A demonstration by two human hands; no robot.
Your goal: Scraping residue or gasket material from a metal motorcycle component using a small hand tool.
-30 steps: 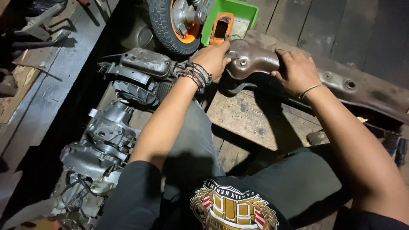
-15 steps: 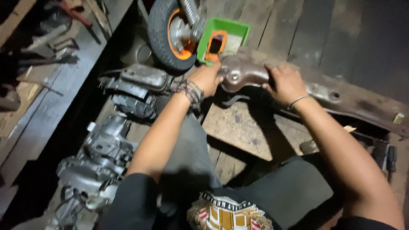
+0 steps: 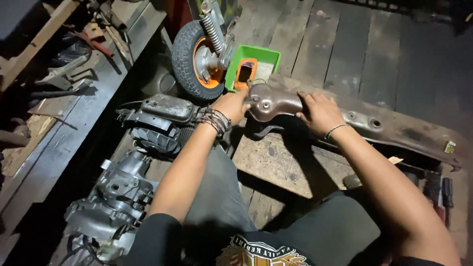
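A long rusty brown metal frame part lies across the wooden floor, its rounded end toward the left. My left hand, with braided bracelets on the wrist, grips that rounded end from the left side. On top of the part, just right of the rounded end, rests my right hand with fingers curled over it and a thin bracelet on the wrist. Under the part sits a flat wooden board.
A green tray with an orange item stands behind the part, beside a small wheel with an orange hub. Grey engine parts and a gearbox casing lie at left. Tools lie at far right. Scrap clutters a bench at left.
The view has shifted, so the hands and part sit lower in the frame. Both hands keep their hold on the brown part; the left hand has slid slightly round its end.
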